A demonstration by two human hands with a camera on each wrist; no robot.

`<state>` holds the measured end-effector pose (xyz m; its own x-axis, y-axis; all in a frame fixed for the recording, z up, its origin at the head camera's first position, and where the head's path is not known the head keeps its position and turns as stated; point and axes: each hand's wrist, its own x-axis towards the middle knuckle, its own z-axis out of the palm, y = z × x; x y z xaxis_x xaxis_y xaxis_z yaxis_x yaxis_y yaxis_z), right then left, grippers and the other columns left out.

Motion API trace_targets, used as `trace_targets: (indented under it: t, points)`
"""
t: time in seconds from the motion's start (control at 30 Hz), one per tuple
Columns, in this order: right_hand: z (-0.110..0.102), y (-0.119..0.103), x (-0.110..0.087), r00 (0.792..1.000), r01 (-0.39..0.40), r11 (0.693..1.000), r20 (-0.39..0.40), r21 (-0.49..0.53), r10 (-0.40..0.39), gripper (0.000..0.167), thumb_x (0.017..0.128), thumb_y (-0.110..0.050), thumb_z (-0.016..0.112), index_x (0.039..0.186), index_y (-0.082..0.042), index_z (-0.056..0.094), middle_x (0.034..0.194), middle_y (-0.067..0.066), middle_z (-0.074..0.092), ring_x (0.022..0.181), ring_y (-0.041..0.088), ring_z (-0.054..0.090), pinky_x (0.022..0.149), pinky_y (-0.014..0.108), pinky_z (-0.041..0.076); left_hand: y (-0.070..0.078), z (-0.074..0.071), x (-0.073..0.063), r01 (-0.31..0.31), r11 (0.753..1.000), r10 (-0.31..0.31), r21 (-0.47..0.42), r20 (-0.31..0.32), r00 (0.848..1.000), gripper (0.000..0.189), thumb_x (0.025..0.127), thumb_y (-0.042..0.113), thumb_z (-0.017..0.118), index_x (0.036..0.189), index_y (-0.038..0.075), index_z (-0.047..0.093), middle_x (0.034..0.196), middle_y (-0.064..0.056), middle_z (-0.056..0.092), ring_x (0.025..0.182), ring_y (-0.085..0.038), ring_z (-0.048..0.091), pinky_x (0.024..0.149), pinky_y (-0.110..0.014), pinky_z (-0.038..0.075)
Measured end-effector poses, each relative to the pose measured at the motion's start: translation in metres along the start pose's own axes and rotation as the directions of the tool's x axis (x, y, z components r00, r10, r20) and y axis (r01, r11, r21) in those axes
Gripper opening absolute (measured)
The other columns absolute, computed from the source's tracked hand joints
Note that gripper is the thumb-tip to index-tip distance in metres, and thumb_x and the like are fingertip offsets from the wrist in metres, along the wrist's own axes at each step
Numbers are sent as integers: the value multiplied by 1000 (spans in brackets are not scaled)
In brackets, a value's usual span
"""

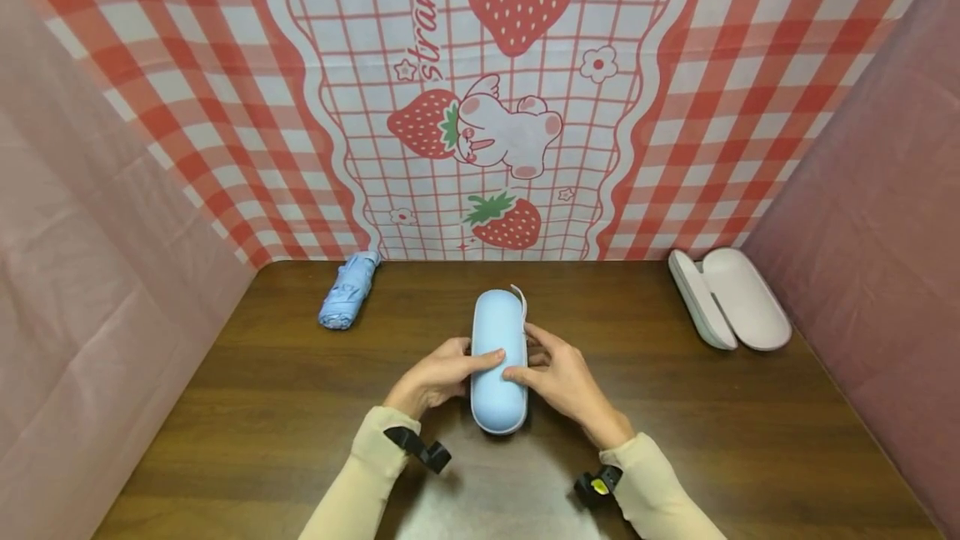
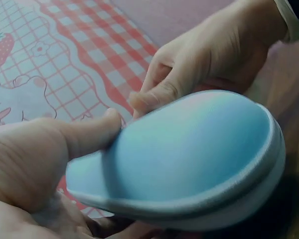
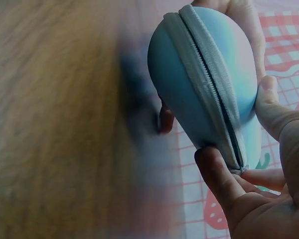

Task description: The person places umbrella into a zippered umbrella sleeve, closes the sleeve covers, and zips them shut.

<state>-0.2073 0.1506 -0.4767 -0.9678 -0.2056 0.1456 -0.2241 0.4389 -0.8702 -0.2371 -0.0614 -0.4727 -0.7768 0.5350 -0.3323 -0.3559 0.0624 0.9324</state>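
A light blue, rounded oblong zip case (image 1: 498, 402) is held between both hands over the middle of the table. My left hand (image 1: 442, 373) grips its left side, the thumb lying across the top. From the right, my right hand (image 1: 566, 377) holds the case with its thumb on top. In the right wrist view, the grey zipper (image 3: 204, 74) runs along the side, its teeth meeting. The right fingertips (image 3: 209, 159) are right at the end of the zipper. A pale strap (image 1: 521, 300) sticks out at the far right end of the case.
A folded light blue umbrella (image 1: 349, 290) lies at the back left of the brown wooden table (image 1: 262, 415). At the back right an off-white glasses case (image 1: 750, 298) lies opened out. A strawberry-print cloth (image 1: 585, 140) hangs behind, and pink cloth (image 1: 97, 257) hangs at both sides.
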Motion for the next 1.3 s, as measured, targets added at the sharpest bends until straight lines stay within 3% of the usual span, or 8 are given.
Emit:
trace_targets:
  t: [0.23,0.37,0.47,0.57,0.73,0.93,1.07,1.3]
  points:
    - [-6,-10,-2,999,34,999,-10,5,-34,85,81,-27,89,151,-1,48,121,17,72,94,21,76,77,28,60,8,1,-4,-24,999,23,-46,-18,1000,68,95,29,72,144,-8,42,127,-22,64,105,-27,68,89,-50,59]
    - [-11,-18,-4,993,110,994,-34,0,-110,75,85,-23,86,147,2,52,118,17,72,96,24,76,79,30,61,13,2,-8,-58,997,57,-53,-12,998,65,94,28,72,142,-8,46,123,-20,67,103,-26,69,87,-49,59]
    - [-16,-22,-6,973,201,978,-101,-58,-206,55,90,-15,80,137,4,60,111,17,74,92,24,75,76,30,61,16,3,-11,-77,995,77,-57,-5,997,64,93,27,73,140,-8,47,121,-20,67,104,-27,69,87,-49,59]
    - [-19,-27,-7,940,263,955,-188,-134,-285,35,93,-7,76,124,5,69,100,15,76,84,20,73,71,28,61,20,5,-14,-85,995,85,-59,3,996,66,93,27,73,142,-8,46,124,-21,66,106,-29,68,89,-51,58]
    - [-22,-33,-7,901,298,939,-275,-171,-336,21,89,0,77,111,3,76,91,12,76,76,14,70,65,24,59,25,7,-18,-92,995,92,-47,4,996,67,92,28,74,142,-8,47,127,-22,66,108,-30,68,92,-52,57]
    - [-25,-38,-9,898,293,945,-296,-148,-325,18,88,6,75,106,3,77,89,12,76,72,15,71,63,23,59,30,10,-23,-109,994,109,-23,0,994,65,92,29,73,140,-9,50,124,-21,67,105,-27,69,90,-49,58]
    - [-27,-39,-9,898,279,942,-297,-185,-325,14,89,4,76,102,0,78,88,10,77,73,15,72,63,23,59,32,10,-27,-111,994,111,-7,-9,994,66,92,29,74,140,-9,50,122,-20,68,103,-26,70,87,-47,59]
    - [-35,-46,-7,895,306,910,-241,-280,-375,9,91,0,76,96,-7,79,87,3,78,73,11,69,65,24,58,39,9,-35,-131,991,131,24,-14,991,62,93,28,73,138,-8,53,118,-18,70,102,-23,70,86,-44,59]
